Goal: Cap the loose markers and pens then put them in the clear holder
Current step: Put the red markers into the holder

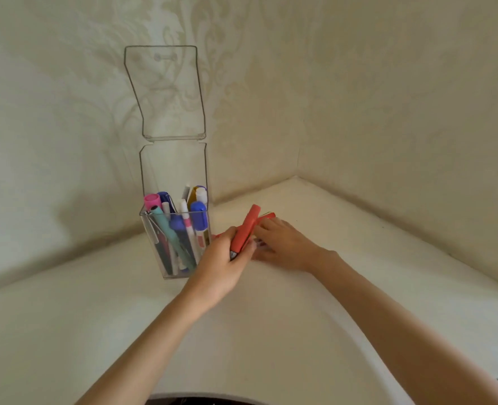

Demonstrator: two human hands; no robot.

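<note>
A clear holder (pixel 154 229) stands on the white surface with its hinged lid (pixel 166 92) tipped up against the wall. Several capped markers and pens in pink, blue, teal and white stand inside it. Just right of the holder, my left hand (pixel 223 264) is closed around a red marker (pixel 245 229), which points up and away, its metal-tipped end near my fingers. My right hand (pixel 283 247) rests low on the surface beside it, fingers touching a second red pen (pixel 266 216) that lies behind the held one. Whether that hand grips it is unclear.
Two patterned cream walls meet in a corner right behind the holder. The white surface (pixel 271 331) stretches toward me. A dark curved edge (pixel 207 400) shows at the bottom of the view.
</note>
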